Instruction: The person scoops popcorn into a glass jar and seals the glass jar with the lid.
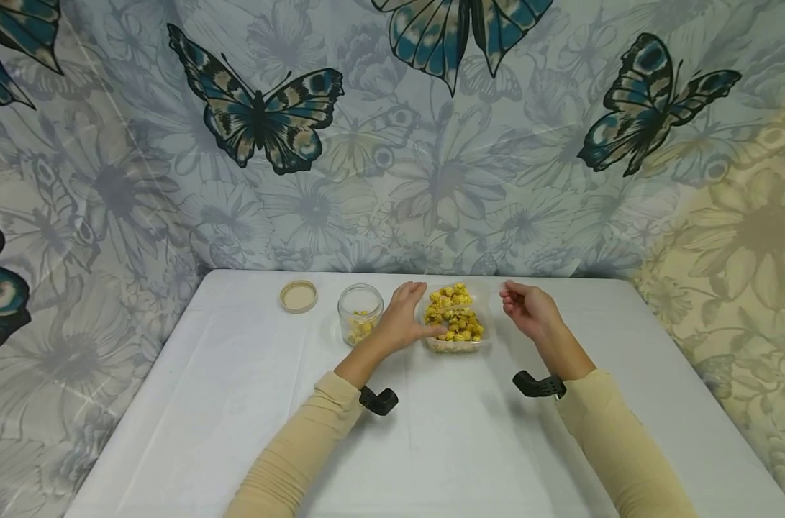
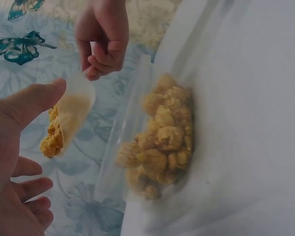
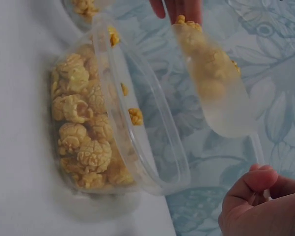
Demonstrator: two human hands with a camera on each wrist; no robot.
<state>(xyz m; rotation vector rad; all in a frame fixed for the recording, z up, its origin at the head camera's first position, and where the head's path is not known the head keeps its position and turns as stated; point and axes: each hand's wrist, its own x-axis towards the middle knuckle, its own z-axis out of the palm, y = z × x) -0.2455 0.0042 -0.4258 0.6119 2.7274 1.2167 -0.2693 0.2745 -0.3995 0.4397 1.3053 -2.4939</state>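
My right hand (image 1: 532, 311) pinches the thin handle of a translucent plastic scoop (image 3: 229, 115). Yellow popcorn (image 3: 206, 56) fills the scoop, which is raised above a clear plastic container (image 3: 179, 172). More popcorn (image 2: 162, 132) lies inside the container. My left hand (image 1: 401, 316) is held beside the scoop, thumb and fingers spread wide, holding nothing. In the left wrist view, its thumb overlaps the scoop's edge. Just left of this hand stands an uncapped clear jar (image 1: 360, 296) with some popcorn at its bottom.
A round beige-rimmed lid (image 1: 298, 296) lies to the left of the jar, near the table's back edge. The white-covered table (image 1: 237, 403) meets a butterfly-patterned cloth backdrop (image 1: 314, 208) behind it. Black camera straps (image 1: 540, 385) sit on both wrists.
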